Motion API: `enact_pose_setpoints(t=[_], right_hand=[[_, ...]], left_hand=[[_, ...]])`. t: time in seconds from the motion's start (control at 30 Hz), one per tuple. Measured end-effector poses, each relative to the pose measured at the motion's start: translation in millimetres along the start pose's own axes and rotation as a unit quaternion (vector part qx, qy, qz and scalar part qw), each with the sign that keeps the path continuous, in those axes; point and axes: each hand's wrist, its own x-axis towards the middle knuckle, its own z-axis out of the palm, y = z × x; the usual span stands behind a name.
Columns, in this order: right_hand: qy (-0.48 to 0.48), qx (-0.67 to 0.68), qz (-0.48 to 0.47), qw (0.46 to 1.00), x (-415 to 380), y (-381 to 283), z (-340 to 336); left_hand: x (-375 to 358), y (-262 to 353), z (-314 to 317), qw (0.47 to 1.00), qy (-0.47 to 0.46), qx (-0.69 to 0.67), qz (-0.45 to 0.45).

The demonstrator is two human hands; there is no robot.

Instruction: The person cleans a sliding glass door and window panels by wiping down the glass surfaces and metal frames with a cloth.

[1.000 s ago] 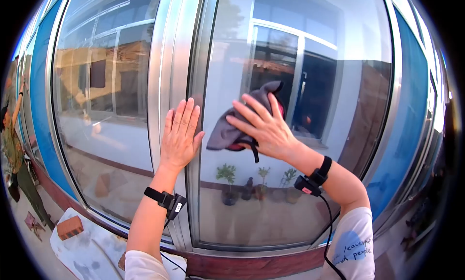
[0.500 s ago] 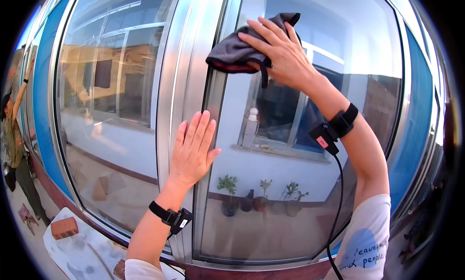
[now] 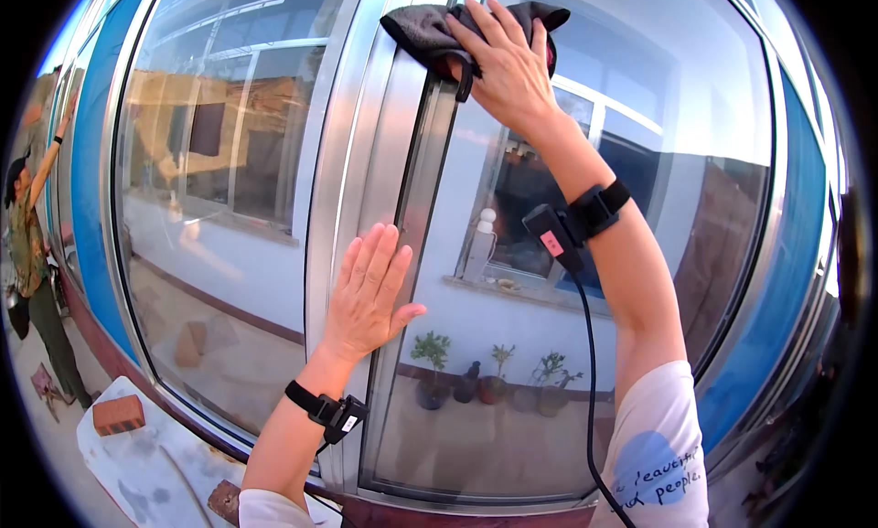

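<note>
A dark grey cleaning cloth (image 3: 424, 36) with black edging and a hanging loop lies bunched near the top of the window pane (image 3: 512, 336). My right hand (image 3: 508, 69) presses it to the glass and frame, fingers spread over the cloth. Lower down, my left hand (image 3: 369, 295) is flat with fingers stretched out, holding nothing. It rests against or just in front of the metal window frame (image 3: 352, 176); whether the palm touches is hidden. Both wrists wear black straps with small devices, and a cable (image 3: 592, 382) hangs from the right one.
Below left, a pale stained board (image 3: 137, 455) bears a red brick (image 3: 119, 416) and a brick piece (image 3: 224, 502). Another person (image 3: 35, 254) stands at far left, one arm raised to the windows. Potted plants (image 3: 430, 363) show through or reflected in the glass.
My right hand and the cloth have moved up and to the left, onto the upper frame edge. The left hand stays nearly in place. The view has shifted slightly.
</note>
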Motion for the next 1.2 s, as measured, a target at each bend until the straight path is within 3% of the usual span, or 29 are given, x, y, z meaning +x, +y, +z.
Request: enact_pose_setpoints(t=[0.07, 0.27, 0.37, 0.53, 0.6, 0.67, 0.73, 0.87, 0.9, 0.97, 1.0, 1.03, 1.07, 1.1, 1.2], right_hand=[[-0.034, 0.076, -0.002, 0.997, -38.4, -39.4, -22.8], [-0.251, 0.147, -0.035, 0.956, -164.8, -152.6, -78.8], [-0.338, 0.133, -0.157, 0.919, -233.4, -201.9, -98.0], [-0.377, 0.252, -0.297, 0.84, -344.1, -264.0, -113.4], [-0.387, 0.235, -0.355, 0.818, -372.3, -275.2, -126.5], [-0.421, 0.308, -0.354, 0.776, -397.4, -280.8, -133.9], [-0.374, 0.341, -0.342, 0.791, -437.7, -286.4, -136.0], [-0.516, 0.591, -0.11, 0.61, -467.4, -272.2, -164.8], [-0.643, 0.549, 0.003, 0.534, -455.9, -267.7, -176.6], [-0.62, 0.638, 0.278, 0.362, -452.5, -255.0, -173.8], [-0.61, 0.619, 0.401, 0.288, -436.9, -245.7, -177.8], [-0.519, 0.638, 0.568, 0.038, -401.7, -233.4, -184.4], [-0.441, 0.673, 0.593, -0.032, -398.4, -232.1, -185.6], [-0.365, 0.7, 0.609, -0.075, -393.4, -230.7, -190.2], [-0.256, 0.679, 0.683, -0.078, -400.9, -247.4, -196.2]], left_hand=[[-6.4, 4.2, -0.9, 0.998, 0.05, -0.029, -0.02], [-44.0, 36.1, -44.5, 0.996, 0.073, -0.018, -0.055], [-66.7, 33.7, -71.2, 0.996, 0.031, 0.008, -0.086], [-93.3, 20.7, -116.6, 0.988, -0.057, 0.088, -0.111], [-99.4, 22.8, -129.2, 0.985, -0.069, 0.088, -0.13], [-111.9, 23.1, -146.3, 0.981, -0.1, 0.116, -0.117], [-129.4, 25.2, -161.5, 0.977, -0.131, 0.117, -0.124], [-163.5, 43.9, -183.0, 0.96, -0.202, 0.11, -0.16], [-171.8, 51.1, -182.4, 0.957, -0.205, 0.099, -0.182], [-182.5, 65.4, -177.4, 0.952, -0.206, 0.069, -0.215], [-184.2, 76.0, -172.0, 0.948, -0.211, 0.054, -0.231], [-185.2, 84.6, -164.6, 0.944, -0.207, 0.006, -0.258], [-185.1, 94.6, -155.1, 0.936, -0.2, -0.045, -0.285], [-180.2, 105.8, -146.7, 0.919, -0.188, -0.104, -0.329], [-163.1, 136.4, -129.6, 0.841, -0.182, -0.238, -0.451]])
